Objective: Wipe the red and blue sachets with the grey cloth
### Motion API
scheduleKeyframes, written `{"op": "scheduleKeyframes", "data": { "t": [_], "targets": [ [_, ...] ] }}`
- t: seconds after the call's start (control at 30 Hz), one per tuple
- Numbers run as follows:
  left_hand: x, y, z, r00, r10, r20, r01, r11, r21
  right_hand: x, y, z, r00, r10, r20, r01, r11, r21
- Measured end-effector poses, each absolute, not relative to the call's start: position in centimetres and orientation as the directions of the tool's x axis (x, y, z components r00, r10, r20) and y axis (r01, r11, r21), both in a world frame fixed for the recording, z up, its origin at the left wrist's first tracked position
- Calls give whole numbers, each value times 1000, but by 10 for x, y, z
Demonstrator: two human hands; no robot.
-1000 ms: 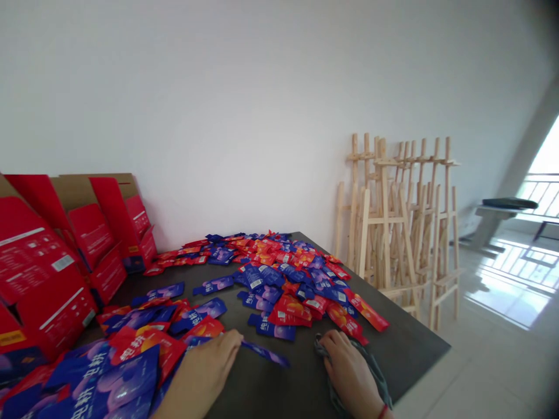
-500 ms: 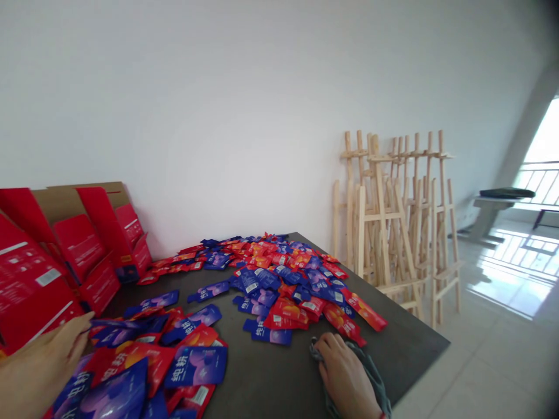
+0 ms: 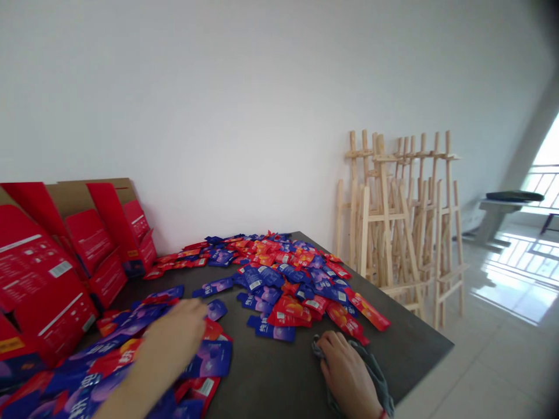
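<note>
My left hand (image 3: 174,334), smeared by motion, is over the near heap of red and blue sachets (image 3: 213,358) at the lower left; its fingers cannot be made out. Bunched under my right hand (image 3: 347,369) is a grey-green cloth (image 3: 373,369), pressed on the dark tabletop, fingers curled over it. Just beyond that hand lies a larger pile of red and blue sachets (image 3: 288,291), spread toward the wall.
Several open red cardboard boxes (image 3: 94,241) stand along the table's left side. The dark table (image 3: 262,384) has its right edge toward the tiled floor. Wooden easels (image 3: 384,233) lean together by the wall, beyond the table.
My left hand has moved right, from beside the boxes to over the near sachets. My right hand stays on the cloth. The view has shifted slightly to the left.
</note>
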State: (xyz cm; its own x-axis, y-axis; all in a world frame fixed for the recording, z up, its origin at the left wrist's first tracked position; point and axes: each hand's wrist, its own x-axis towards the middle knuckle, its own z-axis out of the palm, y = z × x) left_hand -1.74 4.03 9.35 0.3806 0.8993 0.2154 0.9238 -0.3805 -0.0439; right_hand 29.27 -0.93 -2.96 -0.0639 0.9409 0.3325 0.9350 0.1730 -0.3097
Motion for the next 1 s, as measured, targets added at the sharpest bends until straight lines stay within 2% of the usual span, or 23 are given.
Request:
{"op": "scheduleKeyframes", "data": {
  "t": [0.1, 0.2, 0.3, 0.53, 0.67, 0.83, 1.0],
  "targets": [
    [60, 62, 62, 522, 837, 161, 852, -522, -50, 293, -11, -27, -62, 939, 339, 926, 181, -331],
    [123, 80, 28, 551, 814, 183, 830, -558, -21, 294, -12, -25, -59, 935, 350, 919, 188, -347],
    [148, 92, 9, 575, 793, 201, 810, -586, -1, 294, -11, -25, -46, 936, 350, 920, 176, -349],
    [122, 71, 5, 717, 667, 202, 681, -732, -4, 293, -12, -25, -38, 928, 369, 902, 191, -386],
    [83, 52, 2, 728, 614, 306, 616, -781, 100, 294, -15, -23, -8, 910, 414, 864, 215, -455],
    [50, 52, -5, 628, 683, 373, 640, -726, 251, 294, -15, -20, 21, 903, 429, 839, 217, -498],
    [51, 53, -2, 512, 788, 342, 693, -615, 376, 295, -16, -22, 2, 901, 433, 840, 234, -490]
  ]
}}
